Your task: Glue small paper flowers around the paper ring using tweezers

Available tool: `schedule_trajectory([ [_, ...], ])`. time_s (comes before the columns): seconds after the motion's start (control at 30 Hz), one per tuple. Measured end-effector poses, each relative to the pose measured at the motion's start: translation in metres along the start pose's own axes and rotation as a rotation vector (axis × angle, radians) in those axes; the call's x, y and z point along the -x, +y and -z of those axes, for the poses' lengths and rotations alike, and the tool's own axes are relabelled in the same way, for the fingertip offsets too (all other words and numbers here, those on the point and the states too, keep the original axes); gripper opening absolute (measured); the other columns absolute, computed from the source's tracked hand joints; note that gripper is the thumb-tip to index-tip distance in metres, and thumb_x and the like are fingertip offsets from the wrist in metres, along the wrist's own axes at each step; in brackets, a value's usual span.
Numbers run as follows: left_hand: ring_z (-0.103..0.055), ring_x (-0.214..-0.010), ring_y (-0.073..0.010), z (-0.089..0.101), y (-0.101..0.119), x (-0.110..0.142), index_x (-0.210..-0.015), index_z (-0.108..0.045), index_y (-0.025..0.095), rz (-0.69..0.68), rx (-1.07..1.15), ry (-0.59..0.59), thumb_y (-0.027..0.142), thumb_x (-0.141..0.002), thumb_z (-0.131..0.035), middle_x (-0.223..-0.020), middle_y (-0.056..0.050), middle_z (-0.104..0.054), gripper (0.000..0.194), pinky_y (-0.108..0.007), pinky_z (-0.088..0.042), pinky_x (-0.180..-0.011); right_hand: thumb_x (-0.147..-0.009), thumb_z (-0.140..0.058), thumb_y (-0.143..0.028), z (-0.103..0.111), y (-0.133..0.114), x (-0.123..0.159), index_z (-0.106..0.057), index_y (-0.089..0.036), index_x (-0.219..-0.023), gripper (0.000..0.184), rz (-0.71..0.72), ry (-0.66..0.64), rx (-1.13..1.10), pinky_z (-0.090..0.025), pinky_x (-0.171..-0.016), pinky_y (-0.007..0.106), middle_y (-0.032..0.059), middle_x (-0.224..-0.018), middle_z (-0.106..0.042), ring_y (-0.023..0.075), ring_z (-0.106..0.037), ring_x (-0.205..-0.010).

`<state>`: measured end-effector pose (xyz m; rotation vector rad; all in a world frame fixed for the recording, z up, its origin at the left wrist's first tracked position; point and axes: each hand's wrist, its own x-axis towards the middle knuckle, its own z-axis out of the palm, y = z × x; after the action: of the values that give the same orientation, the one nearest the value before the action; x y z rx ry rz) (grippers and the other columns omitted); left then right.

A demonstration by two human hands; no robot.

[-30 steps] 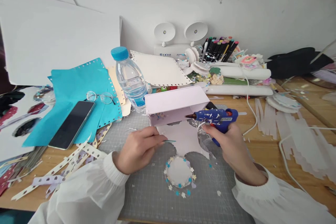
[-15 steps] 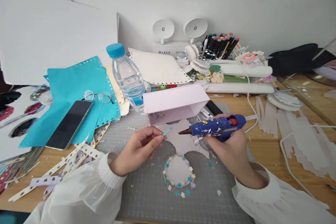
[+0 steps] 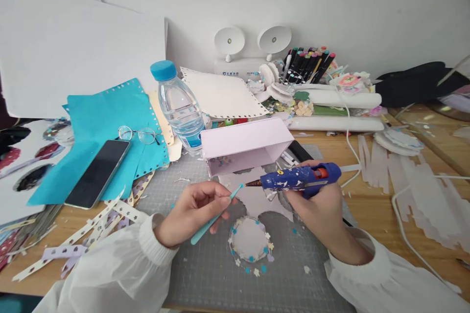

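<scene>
My left hand pinches a thin teal stick, whose tip points up and right. My right hand grips a blue hot glue gun, its nozzle aimed left and almost touching the stick's tip. Below and between the hands a round white paper piece edged with tiny flowers lies on the grey cutting mat. A pale pink open paper box stands on its side just behind the hands, with pink paper cut-outs in front of it.
A water bottle, glasses and a phone on teal paper sit to the left. Markers, white rolls and a small twin-headed lamp line the wall. The glue gun's cable and paper strips lie right.
My left hand lifted the teal stick off the mat and turned its tip up toward the glue gun. My right hand lowered the gun and brought its nozzle to the stick's tip.
</scene>
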<state>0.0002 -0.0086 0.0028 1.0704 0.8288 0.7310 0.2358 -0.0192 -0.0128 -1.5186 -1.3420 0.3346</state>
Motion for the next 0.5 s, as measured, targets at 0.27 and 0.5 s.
schedule_trajectory([
  [0.27,-0.049,-0.045,-0.0049,-0.0012,0.0024,0.0012,-0.081,-0.065,0.011,-0.012,0.026,-0.029,0.033,-0.080,-0.070,-0.062,-0.001,-0.059,0.023,-0.012,-0.043,-0.036,-0.061,-0.065,-0.020,0.0005,-0.0011,0.0013,-0.051,-0.022,-0.083,0.026,0.026,-0.006,0.002,-0.049,-0.055,0.029,0.0003,-0.071,-0.058,0.0194,-0.059,-0.065],
  [0.5,-0.045,-0.039,-0.0045,-0.0046,0.0092,0.0027,-0.078,-0.064,0.011,-0.008,0.001,-0.014,0.035,-0.078,-0.072,-0.058,0.001,-0.058,0.026,-0.014,-0.040,-0.034,-0.062,-0.066,-0.019,0.0002,-0.0038,0.0015,-0.050,-0.023,-0.082,0.025,0.023,-0.020,-0.006,-0.050,-0.054,0.030,-0.0003,-0.070,-0.059,0.0193,-0.060,-0.063],
])
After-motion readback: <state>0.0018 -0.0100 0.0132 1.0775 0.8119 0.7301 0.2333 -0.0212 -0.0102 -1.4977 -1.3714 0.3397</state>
